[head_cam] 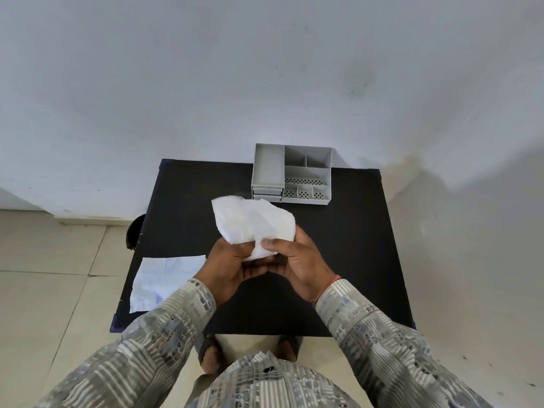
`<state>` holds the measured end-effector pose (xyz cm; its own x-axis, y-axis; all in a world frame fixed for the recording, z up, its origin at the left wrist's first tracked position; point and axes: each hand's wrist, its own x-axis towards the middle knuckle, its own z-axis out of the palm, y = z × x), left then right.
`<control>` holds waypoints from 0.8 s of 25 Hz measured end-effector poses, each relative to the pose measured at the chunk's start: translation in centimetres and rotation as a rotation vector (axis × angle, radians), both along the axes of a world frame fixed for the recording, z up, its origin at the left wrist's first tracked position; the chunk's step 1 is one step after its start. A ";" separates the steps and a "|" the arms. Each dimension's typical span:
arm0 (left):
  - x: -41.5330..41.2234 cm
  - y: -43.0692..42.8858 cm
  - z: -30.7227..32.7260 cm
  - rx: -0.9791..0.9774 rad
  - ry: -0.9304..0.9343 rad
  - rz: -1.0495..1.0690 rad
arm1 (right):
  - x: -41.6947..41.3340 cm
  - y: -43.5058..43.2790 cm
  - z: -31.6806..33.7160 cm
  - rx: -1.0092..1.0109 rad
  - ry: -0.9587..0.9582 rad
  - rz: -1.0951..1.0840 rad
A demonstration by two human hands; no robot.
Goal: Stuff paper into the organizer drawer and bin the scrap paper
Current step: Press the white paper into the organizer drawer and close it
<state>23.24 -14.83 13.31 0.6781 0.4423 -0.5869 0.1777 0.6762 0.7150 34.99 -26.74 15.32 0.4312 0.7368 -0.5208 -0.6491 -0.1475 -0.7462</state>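
Both hands hold a crumpled white sheet of paper above the middle of the black table. My left hand grips its lower left part, and my right hand pinches its lower right edge with the thumb on top. A grey desk organizer with open compartments and two shut drawers at its left front stands at the table's back edge, beyond the paper. A flat, scribbled sheet of paper lies on the table's front left corner, hanging over the edge.
A dark round bin shows partly on the floor behind the table's left edge. A white wall rises behind the table. Tiled floor surrounds it, and my sandalled feet stand at the front edge.
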 end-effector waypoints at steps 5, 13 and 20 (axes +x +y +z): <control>1.2 -2.0 1.4 0.006 -0.071 0.002 | 1.7 -0.8 -0.3 -0.159 0.113 -0.185; 3.3 -3.7 2.7 0.129 -0.132 -0.140 | 6.8 -1.8 1.7 -0.055 0.174 0.041; 2.4 -3.4 2.8 0.130 -0.150 -0.099 | 10.7 0.1 4.2 0.172 0.075 -0.100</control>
